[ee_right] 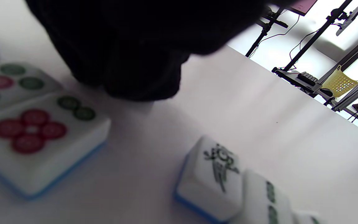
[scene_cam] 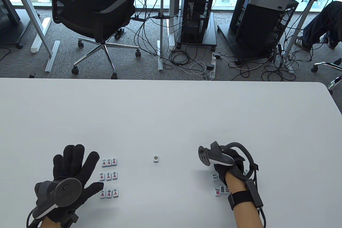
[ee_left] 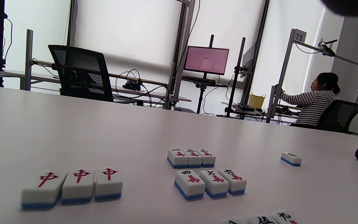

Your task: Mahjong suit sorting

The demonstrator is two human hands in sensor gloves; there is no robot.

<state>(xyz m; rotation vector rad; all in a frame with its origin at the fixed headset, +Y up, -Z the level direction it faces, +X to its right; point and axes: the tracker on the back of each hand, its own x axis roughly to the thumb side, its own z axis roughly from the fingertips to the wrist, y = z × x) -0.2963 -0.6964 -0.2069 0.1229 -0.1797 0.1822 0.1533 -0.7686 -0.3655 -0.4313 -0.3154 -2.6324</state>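
Left hand: flat above the tabletop at lower left, fingers straight and spread wide, holding nothing. Thumb tip sits just beside the left edge of the character-suit tiles; contact can't be confirmed from the table view.

Red-dragon tiles: three in a row, face up, seen only in left wrist view, left of the character group. In the table view the hand covers that spot.

Character-suit tiles: nine, face up, arranged as three rows of three w/ gaps between rows, immediately right of the left hand.

Single circle tile: lone, face up, mid-tabletop between the two hands, well apart from both groups.

Right hand: palm down at lower right, knuckles raised, fingers bent downward over the circle-suit tiles. Tracker and wrist block the fingertips in the table view; right wrist view shows only dark glove close above the tabletop, next to a circle tile. Whether it pinches a tile: cannot tell.

Circle-suit group: approx. four tiles visible at the wrist's left side, face up; others possibly under the hand, not countable.

Bamboo tiles: a short row, bird tile first, seen in right wrist view only, near the circle tiles.
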